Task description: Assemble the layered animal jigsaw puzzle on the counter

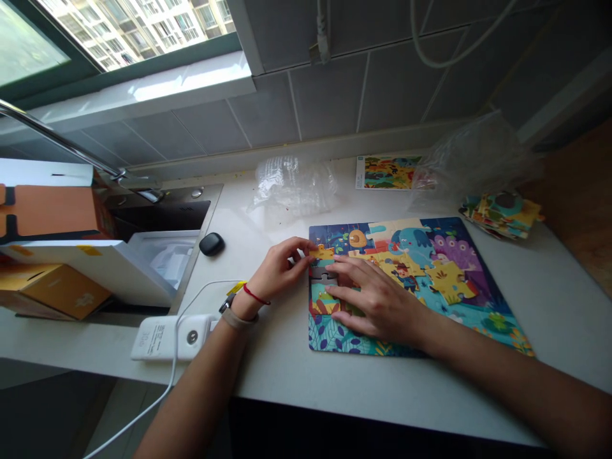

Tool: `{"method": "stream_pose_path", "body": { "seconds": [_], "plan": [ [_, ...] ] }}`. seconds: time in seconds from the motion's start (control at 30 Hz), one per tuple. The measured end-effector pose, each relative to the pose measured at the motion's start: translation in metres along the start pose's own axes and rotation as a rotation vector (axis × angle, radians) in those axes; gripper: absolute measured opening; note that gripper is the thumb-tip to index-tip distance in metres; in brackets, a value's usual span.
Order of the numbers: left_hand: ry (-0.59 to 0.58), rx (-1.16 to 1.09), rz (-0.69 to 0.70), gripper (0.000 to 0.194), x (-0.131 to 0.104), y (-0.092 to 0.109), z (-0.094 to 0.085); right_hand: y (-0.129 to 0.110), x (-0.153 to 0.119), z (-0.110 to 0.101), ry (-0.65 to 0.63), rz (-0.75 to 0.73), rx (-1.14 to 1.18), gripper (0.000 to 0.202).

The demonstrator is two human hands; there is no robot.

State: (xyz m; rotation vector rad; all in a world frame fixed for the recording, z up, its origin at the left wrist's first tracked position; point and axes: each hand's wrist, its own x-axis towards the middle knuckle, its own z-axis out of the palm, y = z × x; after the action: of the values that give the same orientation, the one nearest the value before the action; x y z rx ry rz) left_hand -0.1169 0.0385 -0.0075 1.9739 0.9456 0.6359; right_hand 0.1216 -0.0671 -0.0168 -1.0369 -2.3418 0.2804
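A colourful jigsaw puzzle [454, 242] lies flat on the white counter, partly assembled with animal pictures. My left hand [280, 271] is at its left edge, thumb and index finger pinched close together at a yellow puzzle piece [322, 253] in the upper left part. Palm down over the left half rests my right hand [370, 296], fingers stretched and slightly spread, fingertips touching pieces near the left column. A grey gap shows between the yellow piece and a green and yellow piece [324, 299] below. One yellow piece [452, 280] lies tilted on the right part. My right hand hides the puzzle's lower middle.
Loose pieces [502, 213] are piled behind the puzzle at right. A picture card [389, 172] and clear plastic bags [294, 185] lie along the wall. To the left are a black mouse-like object [211, 243], a white power bank [172, 338] with cable, and boxes [52, 210] by the sink.
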Motion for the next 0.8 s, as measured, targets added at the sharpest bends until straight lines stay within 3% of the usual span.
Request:
{"method": "stream_pose_path", "body": {
  "seconds": [0.8],
  "plan": [
    [0.045, 0.036, 0.005, 0.016, -0.0014, -0.0020, 0.0051, -0.0013, -0.0004, 0.0000, 0.002, 0.011, -0.005, 0.025]
  ]
}}
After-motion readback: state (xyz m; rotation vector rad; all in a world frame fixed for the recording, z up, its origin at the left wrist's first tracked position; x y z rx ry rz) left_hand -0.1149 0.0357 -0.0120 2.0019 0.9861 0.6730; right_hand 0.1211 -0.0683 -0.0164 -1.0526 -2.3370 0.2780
